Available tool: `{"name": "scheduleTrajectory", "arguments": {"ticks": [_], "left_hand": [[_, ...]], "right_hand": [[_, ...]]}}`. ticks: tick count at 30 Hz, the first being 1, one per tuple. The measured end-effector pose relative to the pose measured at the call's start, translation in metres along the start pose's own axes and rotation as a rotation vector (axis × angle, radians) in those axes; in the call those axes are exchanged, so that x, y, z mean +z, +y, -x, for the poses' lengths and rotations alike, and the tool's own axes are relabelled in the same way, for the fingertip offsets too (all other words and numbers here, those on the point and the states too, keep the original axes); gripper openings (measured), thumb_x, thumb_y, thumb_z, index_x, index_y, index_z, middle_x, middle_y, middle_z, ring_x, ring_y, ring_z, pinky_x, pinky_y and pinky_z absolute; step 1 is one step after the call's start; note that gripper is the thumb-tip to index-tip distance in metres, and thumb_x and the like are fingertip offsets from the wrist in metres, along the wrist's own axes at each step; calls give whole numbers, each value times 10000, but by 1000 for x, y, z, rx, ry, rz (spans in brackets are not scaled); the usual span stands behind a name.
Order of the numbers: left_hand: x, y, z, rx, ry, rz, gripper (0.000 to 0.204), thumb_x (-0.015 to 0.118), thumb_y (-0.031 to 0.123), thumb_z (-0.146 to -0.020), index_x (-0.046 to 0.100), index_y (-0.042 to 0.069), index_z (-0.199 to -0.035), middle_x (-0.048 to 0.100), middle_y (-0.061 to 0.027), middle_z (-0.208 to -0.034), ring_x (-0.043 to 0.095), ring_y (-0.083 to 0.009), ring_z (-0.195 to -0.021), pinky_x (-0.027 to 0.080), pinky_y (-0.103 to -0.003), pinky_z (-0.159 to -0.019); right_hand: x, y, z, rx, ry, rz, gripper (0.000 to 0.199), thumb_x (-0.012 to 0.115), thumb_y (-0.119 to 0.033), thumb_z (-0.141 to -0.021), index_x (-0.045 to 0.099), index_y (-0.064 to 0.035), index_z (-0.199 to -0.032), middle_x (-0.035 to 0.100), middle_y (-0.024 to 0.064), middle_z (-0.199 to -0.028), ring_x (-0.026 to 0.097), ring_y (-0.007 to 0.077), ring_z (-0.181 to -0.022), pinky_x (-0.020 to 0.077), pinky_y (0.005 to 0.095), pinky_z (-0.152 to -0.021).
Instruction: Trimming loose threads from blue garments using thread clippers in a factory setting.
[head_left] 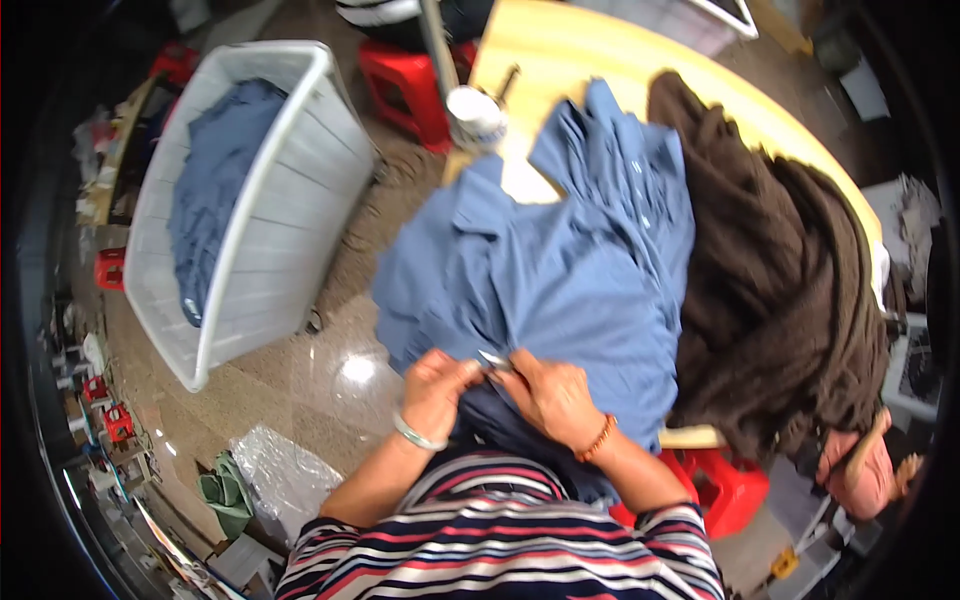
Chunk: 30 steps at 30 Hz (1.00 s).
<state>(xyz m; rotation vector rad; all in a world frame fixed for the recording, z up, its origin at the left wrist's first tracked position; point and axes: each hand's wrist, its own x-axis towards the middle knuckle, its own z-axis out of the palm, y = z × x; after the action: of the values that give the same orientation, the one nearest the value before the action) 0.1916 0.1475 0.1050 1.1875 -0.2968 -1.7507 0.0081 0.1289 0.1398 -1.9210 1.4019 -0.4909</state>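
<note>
A blue garment (560, 270) lies spread and wrinkled over the table's near end and hangs down to my lap. My left hand (432, 392) is closed in a pinch on the garment's near edge, a pale bangle at its wrist. Close beside it, my right hand (552, 395) is closed round a pair of small thread snips (492, 358), whose shiny tip shows between the two hands. The rest of the snips is hidden by my fingers. An orange beaded bracelet circles my right wrist.
A pale wooden table (560, 35) carries a dark brown cloth heap (780, 260) at the right and a white tub (475, 112) at its far left. A grey bin (300, 200) holding blue garments (225, 170) stands left. Red stools (735, 490) are nearby; a co-worker (862, 470) is at right.
</note>
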Motion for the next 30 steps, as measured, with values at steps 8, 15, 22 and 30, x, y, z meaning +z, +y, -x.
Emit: {"name": "scheduleTrajectory", "arguments": {"ticks": [8,15,22,30], "left_hand": [[-8,-11,1,-134,-76,98,84,614,2,-877,566,46,-929,680,-133,-910,661,-204,-836,531,-313,-778],[-13,-5,-24,-256,-82,125,149,606,199,-925,559,63,-963,667,-74,-837,669,-191,-720,536,-293,-558],[-6,0,-29,-55,109,3,118,656,114,-892,561,69,-839,599,-24,-735,614,-121,-634,482,-226,-503],[-17,-8,-10,191,62,-177,89,648,102,-901,627,30,-852,638,-29,-755,596,-87,-670,476,-215,-611]], "right_hand": [[2,8,14,49,46,-55,261,641,-293,-871,539,-53,-878,621,166,-666,611,380,-593,460,460,-507],[20,21,9,68,-49,48,282,636,-308,-868,533,-46,-884,623,186,-671,612,400,-607,473,474,-527],[12,13,4,93,-53,16,293,648,-304,-864,533,-34,-881,632,180,-683,628,372,-623,481,443,-538],[5,8,-4,-22,-98,-62,291,661,-287,-859,533,-26,-884,623,159,-668,625,363,-613,476,432,-538]]}}
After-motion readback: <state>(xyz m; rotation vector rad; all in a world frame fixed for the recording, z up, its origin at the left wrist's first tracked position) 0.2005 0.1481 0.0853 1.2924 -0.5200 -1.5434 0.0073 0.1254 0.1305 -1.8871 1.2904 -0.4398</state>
